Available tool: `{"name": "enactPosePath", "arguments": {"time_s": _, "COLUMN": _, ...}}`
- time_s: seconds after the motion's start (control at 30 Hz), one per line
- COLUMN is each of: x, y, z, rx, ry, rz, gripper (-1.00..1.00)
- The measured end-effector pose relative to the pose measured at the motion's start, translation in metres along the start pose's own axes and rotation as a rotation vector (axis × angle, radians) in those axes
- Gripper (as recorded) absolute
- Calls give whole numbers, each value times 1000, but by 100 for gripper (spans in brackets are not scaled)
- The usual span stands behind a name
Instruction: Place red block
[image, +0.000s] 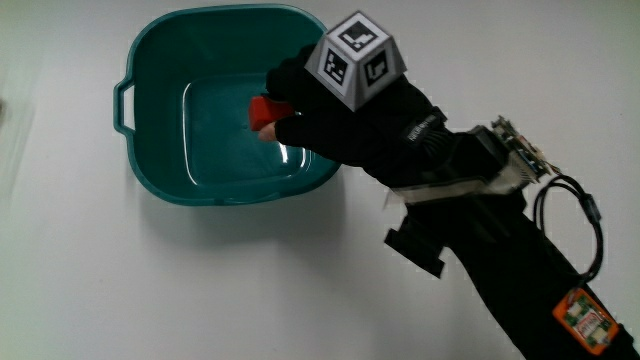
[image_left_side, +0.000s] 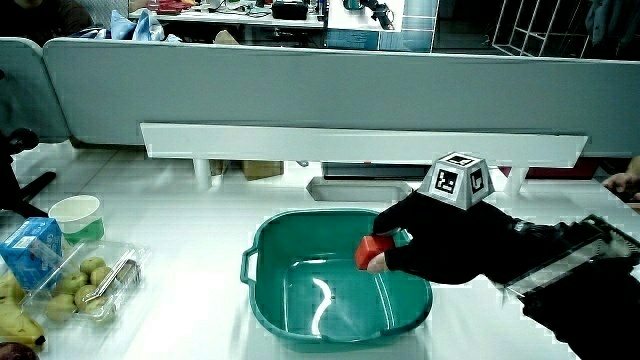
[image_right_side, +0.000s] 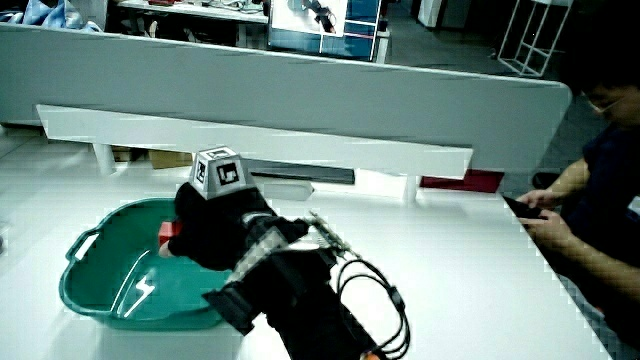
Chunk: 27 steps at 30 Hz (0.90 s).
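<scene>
**Red block held inside the teal basin**

My hand (image: 340, 125) reached in over the rim of the teal basin (image: 160, 60), near the middle of the main view, with the forearm (image: 520, 280) stretched across the white table (image: 150, 280) toward me. The fingers were curled around the red block (image: 266, 110), pinching it at their tips. The patterned cube (image: 356, 58) sat on the back of the hand, facing upward. In both side views the block (image_left_side: 372, 250) (image_right_side: 167, 232) hung inside the basin (image_left_side: 300, 218), above its floor and close to the wall under my wrist. I could not tell whether it touched that wall. The palm faced down, knuckles highest.
</scene>
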Motion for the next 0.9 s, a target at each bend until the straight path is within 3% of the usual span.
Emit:
{"name": "enactPosePath", "arguments": {"time_s": 0.07, "x": 2, "y": 7, "z": -7, "rx": -16, "ry": 34, "rz": 3, "gripper": 0}}
{"name": "enactPosePath", "arguments": {"time_s": 0.23, "x": 5, "y": 25, "z": -25, "rx": -68, "ry": 20, "rz": -29, "gripper": 0}}
{"name": "enactPosePath", "arguments": {"time_s": 0.3, "x": 6, "y": 31, "z": -30, "rx": -89, "ry": 44, "rz": -27, "gripper": 0}}
{"name": "enactPosePath", "arguments": {"time_s": 0.5, "x": 5, "y": 43, "z": -46, "rx": -133, "ry": 22, "rz": -43, "gripper": 0}}
{"name": "enactPosePath", "arguments": {"time_s": 0.9, "x": 12, "y": 60, "z": -66, "rx": -195, "ry": 62, "rz": -64, "gripper": 0}}
